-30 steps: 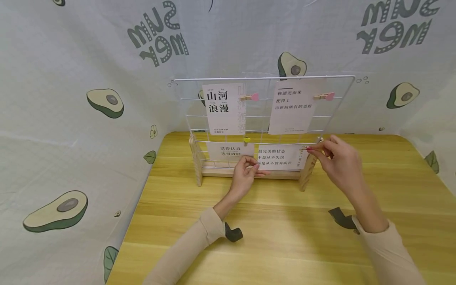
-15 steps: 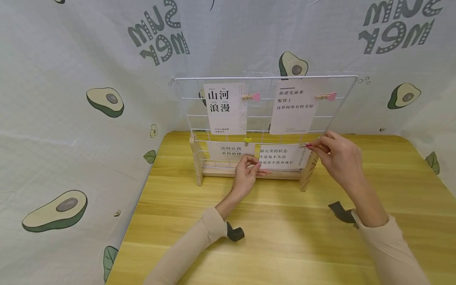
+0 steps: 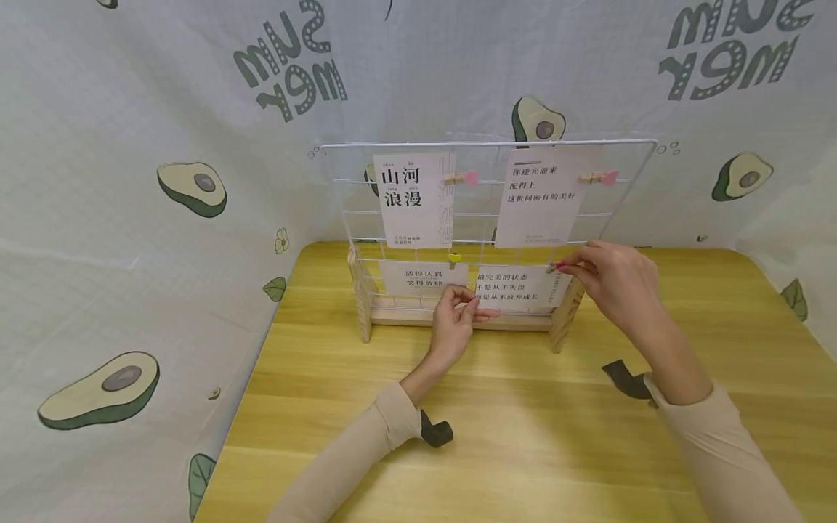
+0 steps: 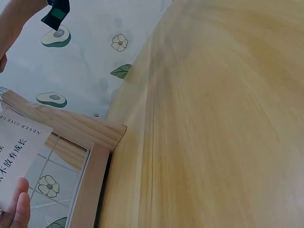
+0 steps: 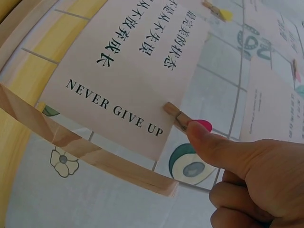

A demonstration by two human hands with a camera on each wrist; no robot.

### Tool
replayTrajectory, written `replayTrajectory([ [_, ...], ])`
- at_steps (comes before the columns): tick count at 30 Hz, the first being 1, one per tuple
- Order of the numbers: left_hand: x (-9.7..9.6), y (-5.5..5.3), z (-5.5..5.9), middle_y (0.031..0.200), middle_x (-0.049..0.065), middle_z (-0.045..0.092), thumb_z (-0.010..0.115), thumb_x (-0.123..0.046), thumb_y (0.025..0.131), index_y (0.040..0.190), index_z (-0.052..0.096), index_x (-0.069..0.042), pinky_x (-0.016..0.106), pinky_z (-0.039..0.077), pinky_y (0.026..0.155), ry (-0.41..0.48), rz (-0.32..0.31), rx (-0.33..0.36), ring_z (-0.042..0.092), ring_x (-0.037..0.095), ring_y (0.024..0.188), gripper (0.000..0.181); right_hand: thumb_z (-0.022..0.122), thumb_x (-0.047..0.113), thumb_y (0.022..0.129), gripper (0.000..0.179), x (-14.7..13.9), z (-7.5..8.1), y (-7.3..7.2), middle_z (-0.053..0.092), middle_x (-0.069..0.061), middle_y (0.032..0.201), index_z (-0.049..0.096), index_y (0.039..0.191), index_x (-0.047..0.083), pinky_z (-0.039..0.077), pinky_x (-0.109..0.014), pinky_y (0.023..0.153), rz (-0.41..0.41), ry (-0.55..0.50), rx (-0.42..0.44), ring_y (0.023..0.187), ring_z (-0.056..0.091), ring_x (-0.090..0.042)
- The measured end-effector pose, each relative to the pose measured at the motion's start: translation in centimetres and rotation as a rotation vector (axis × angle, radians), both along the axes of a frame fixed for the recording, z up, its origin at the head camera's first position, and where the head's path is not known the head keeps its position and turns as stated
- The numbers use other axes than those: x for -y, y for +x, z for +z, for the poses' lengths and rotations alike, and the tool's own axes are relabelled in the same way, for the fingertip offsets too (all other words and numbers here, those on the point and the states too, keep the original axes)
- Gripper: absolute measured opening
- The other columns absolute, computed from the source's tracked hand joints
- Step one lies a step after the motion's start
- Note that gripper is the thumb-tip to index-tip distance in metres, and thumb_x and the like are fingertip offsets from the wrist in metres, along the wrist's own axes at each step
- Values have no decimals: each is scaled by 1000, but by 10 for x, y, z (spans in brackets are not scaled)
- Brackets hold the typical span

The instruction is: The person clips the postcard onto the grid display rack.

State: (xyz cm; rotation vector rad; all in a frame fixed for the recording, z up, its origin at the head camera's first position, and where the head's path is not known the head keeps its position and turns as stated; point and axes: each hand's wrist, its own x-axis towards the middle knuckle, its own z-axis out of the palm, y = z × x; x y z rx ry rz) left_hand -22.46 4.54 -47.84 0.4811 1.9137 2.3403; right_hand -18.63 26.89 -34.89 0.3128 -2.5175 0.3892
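On the lower right of a white wire grid (image 3: 471, 213) lies a white card (image 3: 510, 287) with black print, "NEVER GIVE UP" along its right side. At the card's lower left edge, my left hand (image 3: 453, 323) pinches it between thumb and fingers; in the left wrist view fingertips (image 4: 21, 204) show against the card (image 4: 19, 147). My right hand (image 3: 615, 280) pinches a small wooden clothespin (image 5: 175, 115) with a dark pink heart. The clothespin's tip overlaps the card near its upper right corner. Whether it also bites on the wire cannot be told.
Two upper cards (image 3: 418, 218) (image 3: 539, 218) hang by clothespins with pink hearts. A lower left card (image 3: 392, 280) has a yellow-heart clothespin (image 3: 454, 258). Wooden feet (image 3: 564, 319) hold the grid upright on the wooden table (image 3: 497, 436). An avocado-print cloth (image 3: 196, 87) hangs behind.
My right hand has moved slightly left and up, bringing the clothespin onto the card's upper right corner. My left hand stays at the card's lower left edge.
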Motion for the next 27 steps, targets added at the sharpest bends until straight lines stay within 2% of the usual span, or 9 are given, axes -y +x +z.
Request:
replayTrajectory([
  [6,-3,1,-1,110,27,58,49,5,105,112,49,9,40,63,85,-4,50,-9,75,46,99,8,87,9,80,9,0,3,-4,65,-5,64,79,84,6,21,-24,44,21,16,23,51,38,-6],
  [8,-5,1,0,110,26,59,50,7,104,112,50,8,39,63,86,-6,73,-4,75,44,99,8,85,8,81,8,1,6,-4,66,-6,66,79,85,7,23,-25,44,20,18,50,52,42,-12],
  [12,-6,2,1,110,25,61,53,9,102,113,53,9,39,62,89,-16,114,9,75,42,101,11,85,6,82,8,1,9,-3,68,-7,68,79,88,7,25,-26,45,16,22,88,53,43,-15],
  [16,-4,5,3,115,26,60,54,9,102,117,54,10,38,60,93,-45,135,0,75,41,103,16,85,6,82,9,2,10,-5,63,-5,64,80,90,7,24,-27,45,10,35,103,52,41,-14],
  [21,2,12,5,118,26,60,56,6,102,122,52,9,42,60,95,-109,124,-1,74,37,106,21,84,7,83,9,2,12,-8,49,-1,57,79,90,6,21,-27,46,5,53,112,53,37,-14],
  [24,7,15,6,119,26,59,56,5,102,124,52,8,46,61,93,-138,107,-6,74,36,108,23,84,6,83,9,3,12,-9,46,0,56,80,91,7,20,-27,46,11,59,114,53,36,-14],
  [27,12,18,6,121,27,60,57,4,102,125,51,8,41,61,93,-150,91,-14,73,36,109,24,84,6,83,11,3,13,-10,46,1,56,80,93,8,21,-27,45,23,60,111,53,36,-13],
])
